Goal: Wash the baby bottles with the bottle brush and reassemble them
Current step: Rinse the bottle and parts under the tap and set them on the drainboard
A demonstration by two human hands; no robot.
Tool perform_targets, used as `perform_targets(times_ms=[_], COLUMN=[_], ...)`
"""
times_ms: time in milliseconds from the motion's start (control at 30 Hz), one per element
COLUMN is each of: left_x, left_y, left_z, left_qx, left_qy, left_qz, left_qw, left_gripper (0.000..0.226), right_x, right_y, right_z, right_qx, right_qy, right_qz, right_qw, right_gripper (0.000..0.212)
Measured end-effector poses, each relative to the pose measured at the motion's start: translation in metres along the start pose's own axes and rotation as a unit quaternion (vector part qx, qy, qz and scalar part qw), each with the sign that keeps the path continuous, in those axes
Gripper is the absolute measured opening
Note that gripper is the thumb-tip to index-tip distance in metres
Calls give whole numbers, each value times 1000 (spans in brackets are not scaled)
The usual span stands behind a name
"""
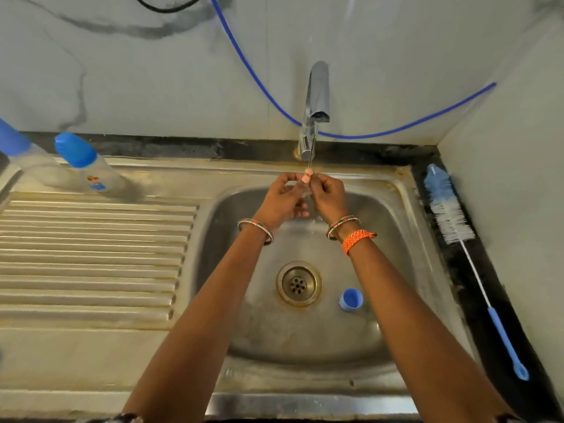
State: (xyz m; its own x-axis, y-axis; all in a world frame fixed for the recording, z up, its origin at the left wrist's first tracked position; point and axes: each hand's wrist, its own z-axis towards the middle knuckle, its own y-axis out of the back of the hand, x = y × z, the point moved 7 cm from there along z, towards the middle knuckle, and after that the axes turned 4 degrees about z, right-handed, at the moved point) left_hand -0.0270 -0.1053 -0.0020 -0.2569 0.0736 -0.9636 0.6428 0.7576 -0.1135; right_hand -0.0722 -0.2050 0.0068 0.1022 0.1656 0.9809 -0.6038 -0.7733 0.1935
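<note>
Clear and hard to see, a small bottle part [300,190] is pinched between the left hand [282,198] and the right hand [328,196]. Both hands curl their fingers round it under the thin stream of water from the tap [316,102]. Just below the hands is the metal sink [232,340], with its drain [298,283] in the middle. A blue cap [351,299] lies in the sink, right of the drain. Far left, two baby bottles [91,166] with blue lids stand on the worktop [76,355]. On the right, the bottle brush [457,236] lies along the dark edge. A blue hose [396,129] hangs on the far wall.
</note>
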Motion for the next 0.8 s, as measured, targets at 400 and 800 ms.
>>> perform_targets(times_ms=[400, 800], left_x=[-6, -22], left_y=[11, 14], left_z=[23, 17], left_qx=[-148, -250], left_qy=[38, -55], left_qz=[-19, 51], left_qw=[988, 965], left_gripper=[29, 27], right_x=[11, 15], right_y=[-16, -18], right_z=[0, 3], right_qx=[38, 55], right_qy=[-40, -49], right_qz=[28, 43], right_qw=[998, 996], right_gripper=[21, 21])
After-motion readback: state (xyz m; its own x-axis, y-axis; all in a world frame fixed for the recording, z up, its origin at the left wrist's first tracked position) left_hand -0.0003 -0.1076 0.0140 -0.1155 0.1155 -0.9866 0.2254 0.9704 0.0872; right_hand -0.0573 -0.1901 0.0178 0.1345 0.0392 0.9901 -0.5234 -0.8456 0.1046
